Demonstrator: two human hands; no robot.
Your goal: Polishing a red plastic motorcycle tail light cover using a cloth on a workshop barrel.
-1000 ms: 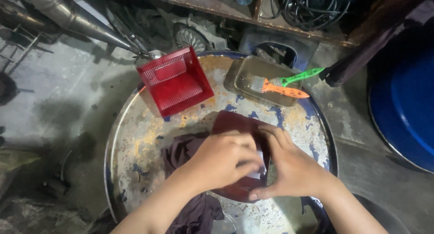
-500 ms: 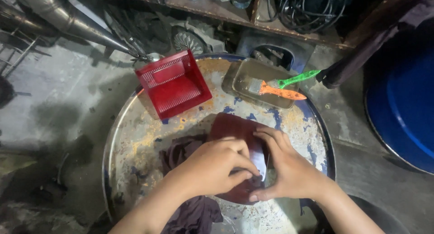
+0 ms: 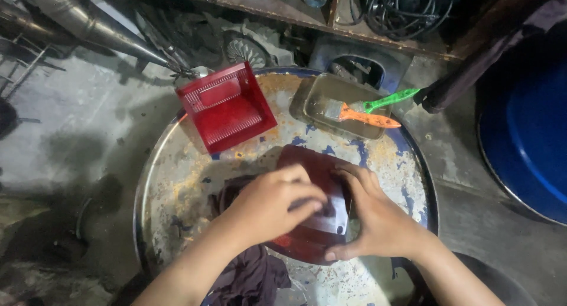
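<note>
Gripping a dark red plastic cover from both sides, a person works over a rusty, paint-flaked drum top, seen from the head camera. The left hand lies across the cover with its fingers curled down over the top face, while the right hand clasps the edge at 3 o'clock, thumb tucked under the lower rim; both are partly closed around the piece. The cover sits just below the centre of the drum top, resting on a dark purple rag that trails off toward 6 o'clock. At 11 o'clock from the hands lies a bright red ribbed lens, tilted and well apart from them. At 1 o'clock stands a shallow metal tray holding a brush with an orange handle and a green-handled tool. A blue barrel stands at 3 o'clock, beyond the drum.
</note>
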